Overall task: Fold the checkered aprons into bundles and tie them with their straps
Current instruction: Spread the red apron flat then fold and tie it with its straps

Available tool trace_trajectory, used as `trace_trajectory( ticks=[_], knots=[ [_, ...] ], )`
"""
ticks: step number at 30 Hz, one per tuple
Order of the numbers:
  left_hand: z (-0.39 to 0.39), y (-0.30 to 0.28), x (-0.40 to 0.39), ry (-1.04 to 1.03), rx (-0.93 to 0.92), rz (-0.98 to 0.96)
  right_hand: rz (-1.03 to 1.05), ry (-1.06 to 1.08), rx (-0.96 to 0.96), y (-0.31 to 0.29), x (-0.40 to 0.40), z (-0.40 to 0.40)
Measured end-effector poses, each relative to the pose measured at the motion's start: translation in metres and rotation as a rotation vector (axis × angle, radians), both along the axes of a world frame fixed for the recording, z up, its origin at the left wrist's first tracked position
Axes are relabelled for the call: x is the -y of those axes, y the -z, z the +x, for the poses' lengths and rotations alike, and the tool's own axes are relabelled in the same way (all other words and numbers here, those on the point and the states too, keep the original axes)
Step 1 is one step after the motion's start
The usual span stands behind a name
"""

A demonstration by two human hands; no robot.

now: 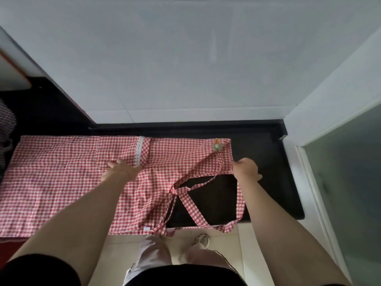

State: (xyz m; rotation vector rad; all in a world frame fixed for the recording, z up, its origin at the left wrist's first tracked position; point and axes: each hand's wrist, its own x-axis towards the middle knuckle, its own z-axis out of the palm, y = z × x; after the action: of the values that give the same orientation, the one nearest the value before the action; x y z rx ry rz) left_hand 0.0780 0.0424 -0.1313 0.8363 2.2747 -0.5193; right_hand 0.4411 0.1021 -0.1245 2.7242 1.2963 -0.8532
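Flat across the dark surface (268,162) lies the checkered apron (61,178), straps (189,205) overhanging the near edge. Left hand (121,169) presses open-palmed mid-cloth; right hand (246,169) grips the right hem beside bare counter.

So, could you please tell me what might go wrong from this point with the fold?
The loose checkered straps dangle over the black countertop's front edge and might tangle or drag the red-and-white checkered apron off. The right hand pinches only the bib's edge, so it may slip while the left hand presses.
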Motion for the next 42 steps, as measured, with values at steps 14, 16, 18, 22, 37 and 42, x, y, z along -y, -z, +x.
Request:
trace_trajectory(
  ticks=[14,16,18,22,37,42],
  knots=[
    [0.083,-0.015,-0.025,0.271,0.107,0.311,-0.023,-0.236,-0.102,-0.005,-0.002,-0.032],
    [0.078,-0.015,-0.028,0.277,0.104,0.307,0.139,0.055,-0.132,-0.010,-0.003,-0.009],
    [0.076,-0.016,-0.030,0.297,0.094,0.267,0.271,0.275,-0.120,-0.020,-0.001,0.021],
    [0.081,-0.016,-0.030,0.334,0.076,0.240,0.154,0.373,-0.024,-0.029,0.008,0.077],
    [0.082,-0.016,-0.001,0.326,-0.035,0.468,0.086,-0.280,-0.075,-0.016,0.000,-0.002],
    [0.070,-0.004,0.015,0.280,0.053,0.252,-0.200,-0.160,-0.275,-0.006,0.002,-0.018]
  ],
)
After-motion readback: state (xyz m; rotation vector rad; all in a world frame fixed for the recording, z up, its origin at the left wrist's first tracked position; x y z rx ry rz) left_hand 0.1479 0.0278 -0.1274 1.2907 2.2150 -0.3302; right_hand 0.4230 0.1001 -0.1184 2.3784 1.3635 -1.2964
